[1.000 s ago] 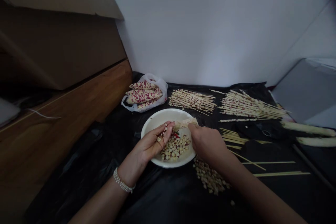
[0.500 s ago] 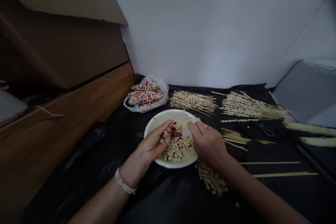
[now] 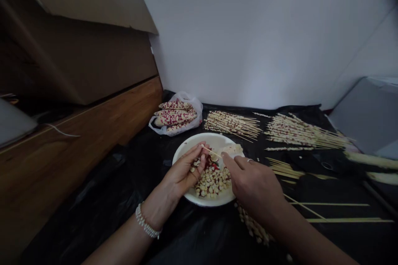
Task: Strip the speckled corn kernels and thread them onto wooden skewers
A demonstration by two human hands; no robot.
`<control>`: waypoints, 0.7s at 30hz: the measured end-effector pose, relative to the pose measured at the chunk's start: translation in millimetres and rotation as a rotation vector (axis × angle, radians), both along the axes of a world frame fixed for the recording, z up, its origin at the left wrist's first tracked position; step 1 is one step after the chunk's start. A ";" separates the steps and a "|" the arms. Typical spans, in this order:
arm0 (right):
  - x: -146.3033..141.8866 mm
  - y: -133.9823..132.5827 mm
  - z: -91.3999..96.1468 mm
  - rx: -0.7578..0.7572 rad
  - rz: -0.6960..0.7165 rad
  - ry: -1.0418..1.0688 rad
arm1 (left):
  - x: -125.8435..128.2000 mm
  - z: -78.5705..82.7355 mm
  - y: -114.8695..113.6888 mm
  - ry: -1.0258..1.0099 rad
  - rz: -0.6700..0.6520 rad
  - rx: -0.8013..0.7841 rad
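My left hand (image 3: 183, 169) is over the white enamel bowl (image 3: 214, 137), shut around a thin bamboo skewer (image 3: 211, 152) that points to the right. My right hand (image 3: 253, 184) sits by the bowl's right rim, its extended fingertips at the skewer's tip. A pale stripped cob piece (image 3: 231, 149) lies just beyond those fingers. Cream and red corn kernels (image 3: 211, 182) fill the bowl's lower half. More kernels (image 3: 253, 227) lie on the black plastic sheet (image 3: 93, 203), partly hidden under my right hand.
Red-speckled corn cobs (image 3: 175, 115) lie in a white plastic bag (image 3: 199, 112) at the back. Kernel-threaded skewers (image 3: 231, 125) lie in bundles to its right. Bare skewers (image 3: 337, 204) lie right of the bowl. A wooden ledge (image 3: 77, 140) runs along the left, below a cardboard box (image 3: 83, 54).
A skewer now shows between my hands. My right hand has moved off the cob piece, and its fingers have come to the skewer's tip. The whole view has shifted slightly.
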State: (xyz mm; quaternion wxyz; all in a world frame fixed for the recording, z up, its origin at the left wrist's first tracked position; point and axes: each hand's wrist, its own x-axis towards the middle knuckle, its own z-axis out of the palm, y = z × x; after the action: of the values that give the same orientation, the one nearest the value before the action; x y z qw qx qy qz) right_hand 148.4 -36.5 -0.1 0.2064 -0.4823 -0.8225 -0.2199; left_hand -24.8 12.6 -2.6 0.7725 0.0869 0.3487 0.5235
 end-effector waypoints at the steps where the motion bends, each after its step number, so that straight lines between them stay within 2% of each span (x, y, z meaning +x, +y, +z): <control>1: -0.2 -0.9 0.4 -0.009 -0.009 -0.004 | 0.0 -0.5 0.0 -0.005 0.007 -0.004; 9: -1.4 -1.4 -1.3 -0.019 -0.022 0.009 | -1.1 -0.6 -0.2 -0.062 0.010 -0.017; 21: -2.4 -0.2 -4.5 -0.006 -0.044 -0.021 | 1.4 1.8 -1.4 -0.020 0.027 -0.018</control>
State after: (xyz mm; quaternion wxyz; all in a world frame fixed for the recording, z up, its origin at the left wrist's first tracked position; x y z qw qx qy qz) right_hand 145.9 -36.7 -4.6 0.1915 -0.4984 -0.8145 -0.2269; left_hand -23.3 11.3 -0.8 0.7694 0.0699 0.3470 0.5316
